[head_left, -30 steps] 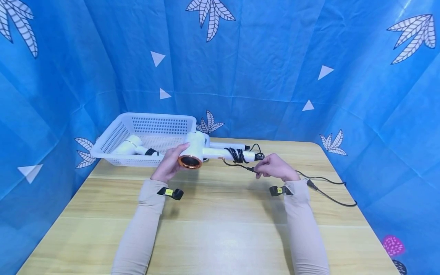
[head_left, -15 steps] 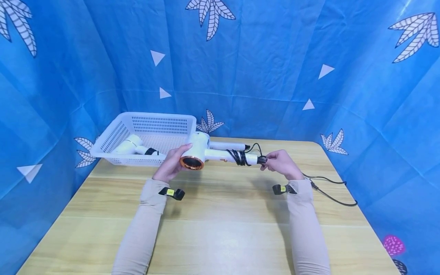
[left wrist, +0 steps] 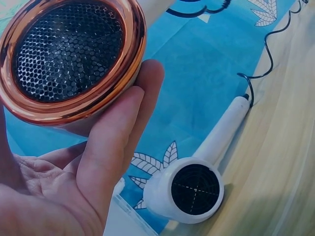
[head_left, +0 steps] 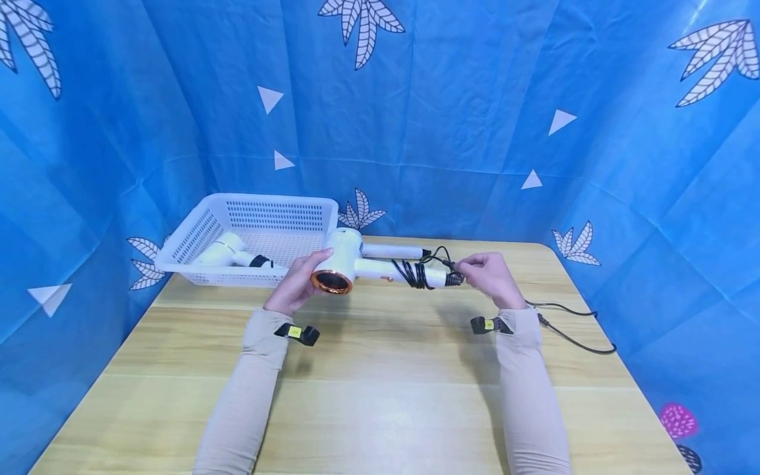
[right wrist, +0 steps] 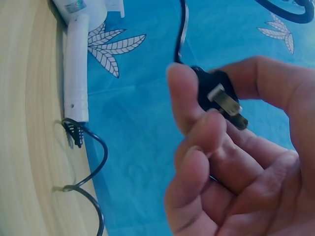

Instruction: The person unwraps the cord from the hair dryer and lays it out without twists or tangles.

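My left hand (head_left: 297, 284) grips a white hair dryer (head_left: 344, 249) by its barrel, above the table. Its copper-rimmed grille (left wrist: 69, 49) fills the top left of the left wrist view. The handle points right, with black cord (head_left: 412, 274) wound round it in several turns. Just past the handle's end, my right hand (head_left: 489, 277) pinches the cord's plug (right wrist: 211, 91), whose two metal prongs show in the right wrist view. A second white hair dryer (left wrist: 221, 132) lies on the table behind, partly hidden in the head view by the held one.
A white plastic basket (head_left: 279, 214) stands at the back left, with another white hair dryer (head_left: 221, 251) inside. Black cord (head_left: 578, 343) trails over the table (head_left: 380, 396) at the right, partly behind my right wrist. Blue printed cloth (head_left: 463, 119) encloses the back and sides.
My right hand has moved up and slightly right with the plug, from below the handle to beside its end. The held hair dryer has shifted a little to the right.
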A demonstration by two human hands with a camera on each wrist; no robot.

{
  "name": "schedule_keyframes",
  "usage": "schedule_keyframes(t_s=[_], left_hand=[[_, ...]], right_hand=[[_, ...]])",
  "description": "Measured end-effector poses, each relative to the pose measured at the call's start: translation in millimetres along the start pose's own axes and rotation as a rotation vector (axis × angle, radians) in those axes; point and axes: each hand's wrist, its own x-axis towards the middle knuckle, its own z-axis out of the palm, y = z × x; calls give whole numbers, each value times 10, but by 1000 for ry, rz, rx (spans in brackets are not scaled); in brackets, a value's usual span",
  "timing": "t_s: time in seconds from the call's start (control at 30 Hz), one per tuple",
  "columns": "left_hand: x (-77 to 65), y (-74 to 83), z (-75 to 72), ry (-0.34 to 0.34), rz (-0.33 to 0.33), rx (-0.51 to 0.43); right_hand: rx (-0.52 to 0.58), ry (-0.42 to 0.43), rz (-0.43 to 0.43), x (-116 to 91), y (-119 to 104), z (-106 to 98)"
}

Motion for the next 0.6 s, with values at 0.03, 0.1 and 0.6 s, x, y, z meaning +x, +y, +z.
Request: schedule_keyframes(t_s=[0.03,0.1,0.6], left_hand=[[4,-2,2,0,-2,1],[13,-9,1,-2,-7,5],[18,-24,11,13,-15,14]], right_hand=[[9,22,-5,-2,-5,1],[37,58,-15,-11,-21,3],[256,264,-134,-126,-258,45]])
